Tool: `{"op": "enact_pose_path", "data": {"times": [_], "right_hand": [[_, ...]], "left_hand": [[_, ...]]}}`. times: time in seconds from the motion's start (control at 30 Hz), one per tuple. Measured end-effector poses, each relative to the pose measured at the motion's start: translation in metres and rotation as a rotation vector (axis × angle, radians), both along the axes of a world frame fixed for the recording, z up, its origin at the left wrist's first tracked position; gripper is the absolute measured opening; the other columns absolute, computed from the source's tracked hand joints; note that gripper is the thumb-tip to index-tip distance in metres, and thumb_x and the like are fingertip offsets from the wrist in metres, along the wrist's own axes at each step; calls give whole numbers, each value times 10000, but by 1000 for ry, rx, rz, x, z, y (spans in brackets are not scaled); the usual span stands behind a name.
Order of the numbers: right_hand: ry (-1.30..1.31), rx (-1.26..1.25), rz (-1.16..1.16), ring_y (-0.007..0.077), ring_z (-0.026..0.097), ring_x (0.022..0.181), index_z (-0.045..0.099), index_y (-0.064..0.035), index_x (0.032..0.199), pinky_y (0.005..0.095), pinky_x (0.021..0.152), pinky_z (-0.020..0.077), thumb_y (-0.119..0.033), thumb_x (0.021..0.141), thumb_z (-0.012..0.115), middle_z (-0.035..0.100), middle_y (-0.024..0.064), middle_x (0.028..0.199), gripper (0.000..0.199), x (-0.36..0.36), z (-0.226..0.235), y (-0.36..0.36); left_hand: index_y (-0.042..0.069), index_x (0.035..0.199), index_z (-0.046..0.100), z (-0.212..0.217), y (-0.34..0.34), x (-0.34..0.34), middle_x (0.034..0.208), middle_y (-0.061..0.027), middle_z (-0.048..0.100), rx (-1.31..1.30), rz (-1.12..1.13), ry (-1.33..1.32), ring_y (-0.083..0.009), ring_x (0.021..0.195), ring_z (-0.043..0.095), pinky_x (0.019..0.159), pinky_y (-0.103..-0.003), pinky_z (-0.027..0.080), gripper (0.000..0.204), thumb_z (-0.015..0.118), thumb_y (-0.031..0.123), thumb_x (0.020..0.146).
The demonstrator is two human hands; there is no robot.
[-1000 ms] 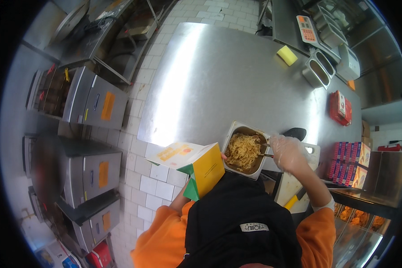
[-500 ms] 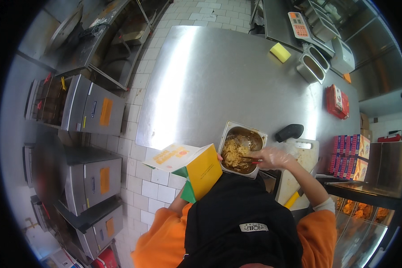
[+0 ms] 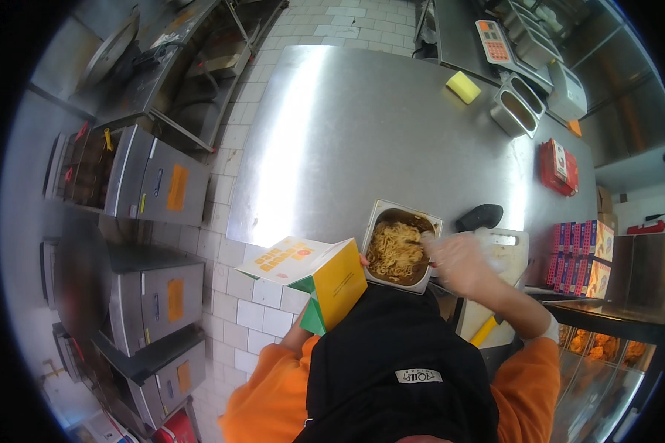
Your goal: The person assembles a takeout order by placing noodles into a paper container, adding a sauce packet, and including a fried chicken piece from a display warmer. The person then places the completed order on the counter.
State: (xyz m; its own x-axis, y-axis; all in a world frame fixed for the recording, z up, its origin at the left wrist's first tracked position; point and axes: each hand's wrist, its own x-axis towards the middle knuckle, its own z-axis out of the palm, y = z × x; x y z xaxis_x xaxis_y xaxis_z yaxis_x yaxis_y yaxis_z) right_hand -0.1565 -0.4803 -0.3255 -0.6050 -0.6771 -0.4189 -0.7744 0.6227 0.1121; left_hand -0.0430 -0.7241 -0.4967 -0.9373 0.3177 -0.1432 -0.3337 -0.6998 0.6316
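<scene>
My left hand (image 3: 363, 260) is mostly hidden behind a yellow, white and green cardboard takeaway box (image 3: 340, 289); only fingertips show at its edge, closed on it. The box is tilted with its white lid flap raised, left of a steel pan (image 3: 434, 221). Cooked noodles (image 3: 394, 250) lie in the pan, in brown sauce. On the pan's right side is my right hand (image 3: 462, 264), in a clear plastic glove and blurred by motion. It is closed around dark tongs, largely covered by the hand, whose ends point into the pan.
A steel table (image 3: 362, 125) spreads ahead. Right of the pan are a black curved object (image 3: 479, 217) and a white cutting board (image 3: 521, 255) with a yellow-handled knife (image 3: 485, 331). Stacked boxes (image 3: 580, 258), a red package (image 3: 558, 168) and a yellow sponge (image 3: 462, 87) stand farther off.
My right hand has shifted right and slightly down, drawing the tongs toward the pan's right side. The noodles lie more spread out. My left hand and the box have barely moved.
</scene>
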Motion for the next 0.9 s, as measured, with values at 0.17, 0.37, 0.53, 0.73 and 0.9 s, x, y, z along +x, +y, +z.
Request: {"op": "enact_pose_path", "data": {"times": [0.17, 0.37, 0.53, 0.73, 0.9], "right_hand": [[-85, 177, 170, 267, 664, 800, 593, -80, 1106, 402, 617, 532, -129, 773, 602, 666, 129, 857, 337, 7, -64, -53], [-605, 260, 94, 236, 623, 997, 610, -223, 1190, 366, 799, 522, -182, 787, 604, 646, 34, 1094, 405, -49, -20, -20], [-431, 196, -125, 254, 642, 953, 561, -312, 1275, 363, 804, 527, -194, 783, 594, 641, 69, 1109, 507, -64, 35, -1], [-57, 115, -51, 243, 670, 808, 650, -175, 1154, 364, 725, 532, -144, 759, 592, 684, 96, 821, 400, -32, 52, -4], [38, 154, -101, 252, 672, 823, 674, -112, 1023, 371, 681, 531, -185, 814, 563, 680, 107, 803, 248, 2, -13, -41]], "left_hand": [[-50, 1102, 549, -4, 0, 4, 1016, -150, 589, -3, -8, 0, -177, 772, 599, 650, -232, 485, 482, 505, 398, 931], [-50, 1105, 547, -6, -5, 11, 1022, -152, 588, -16, -11, 3, -183, 773, 602, 651, -234, 488, 483, 508, 399, 930], [-50, 1108, 545, -9, -4, 11, 1027, -155, 586, -14, -16, 6, -188, 774, 604, 651, -235, 490, 485, 509, 400, 930], [-50, 1112, 543, -11, -7, 8, 1033, -157, 585, -23, -45, 2, -194, 774, 607, 652, -237, 493, 487, 511, 400, 929], [-50, 1115, 541, -12, -7, 11, 1038, -159, 584, -25, -57, 2, -199, 775, 610, 653, -238, 496, 489, 513, 401, 928]]}}
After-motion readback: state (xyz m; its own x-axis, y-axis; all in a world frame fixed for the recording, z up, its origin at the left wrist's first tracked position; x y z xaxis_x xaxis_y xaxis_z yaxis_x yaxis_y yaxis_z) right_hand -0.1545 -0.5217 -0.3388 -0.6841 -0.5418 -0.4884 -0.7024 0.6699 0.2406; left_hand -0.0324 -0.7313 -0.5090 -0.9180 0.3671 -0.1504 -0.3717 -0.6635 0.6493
